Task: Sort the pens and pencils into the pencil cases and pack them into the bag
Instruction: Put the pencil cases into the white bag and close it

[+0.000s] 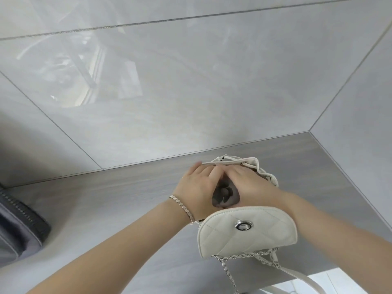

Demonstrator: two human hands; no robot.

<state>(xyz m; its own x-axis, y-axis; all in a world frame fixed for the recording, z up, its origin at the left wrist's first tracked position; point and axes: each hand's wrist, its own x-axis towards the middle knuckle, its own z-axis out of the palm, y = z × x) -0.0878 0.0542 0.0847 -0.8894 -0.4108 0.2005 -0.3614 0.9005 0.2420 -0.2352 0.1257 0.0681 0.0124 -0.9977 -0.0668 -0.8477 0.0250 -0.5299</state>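
A white quilted leather bag (220,238) stood on a grey wood-grain table (101,198), its flap hanging toward the camera. The left hand (197,187) reached the bag's far rim. The right hand (250,183) lay beside it, over a dark grey object (224,197) inside. A grey zippered pouch (19,225) lay at the table's left edge.

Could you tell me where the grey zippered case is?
The grey zippered case lies at the head view's left edge on the tabletop, well left of the white quilted bag.
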